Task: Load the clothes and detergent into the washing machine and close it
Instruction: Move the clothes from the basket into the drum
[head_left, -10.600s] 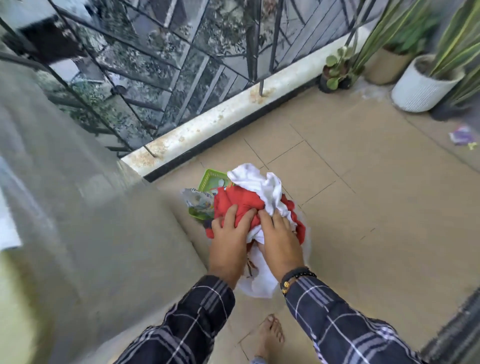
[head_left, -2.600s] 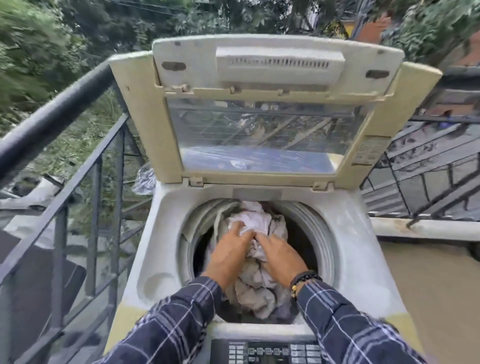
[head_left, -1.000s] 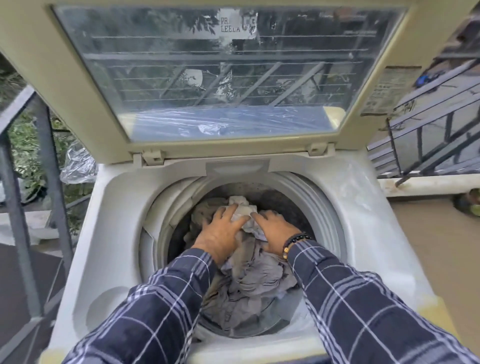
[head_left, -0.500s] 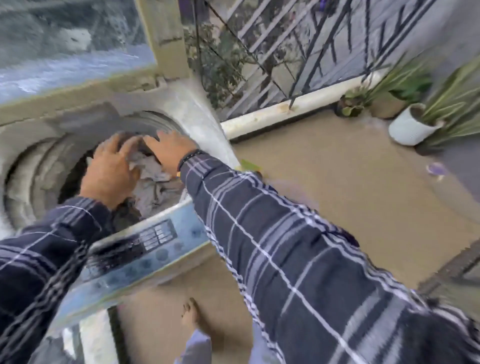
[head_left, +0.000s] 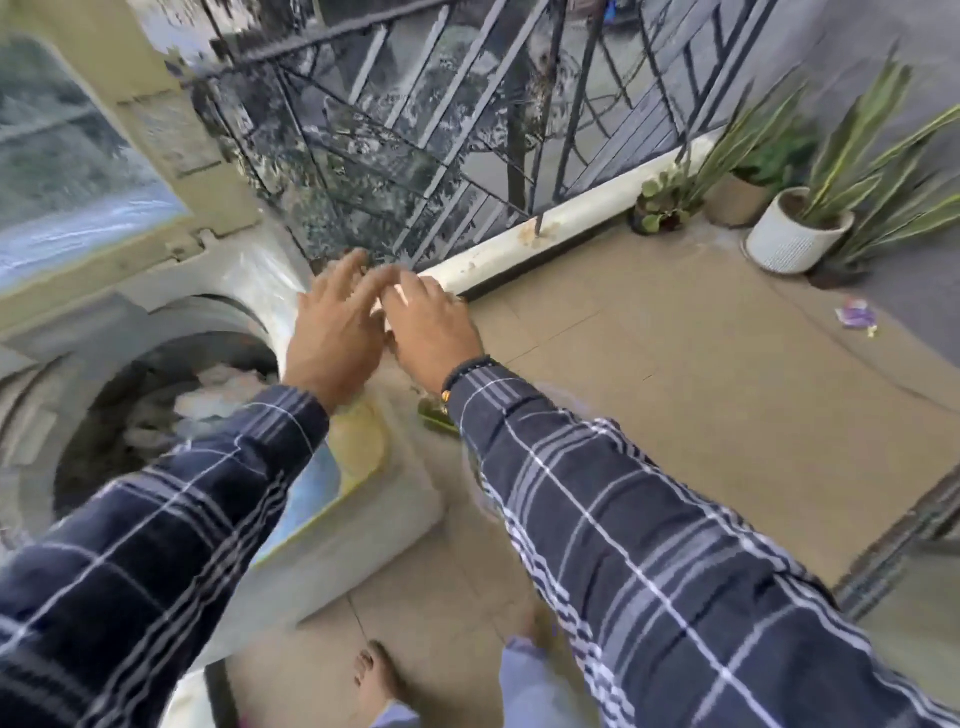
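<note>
Fingers (head_left: 347, 273) on both hands are loose and a bit spread, gripping nothing, with the left hand (head_left: 335, 332) and right hand (head_left: 431, 332) side by side in the air over the right edge of the washing machine (head_left: 374, 514). Clothes (head_left: 208, 400) sit in the drum on the left and the lid (head_left: 156, 124) stands open, so I'd say loading is at least partly done. No detergent in sight, just a green sliver (head_left: 436, 418) on the floor under the right wrist, so detergent and closing are left.
</note>
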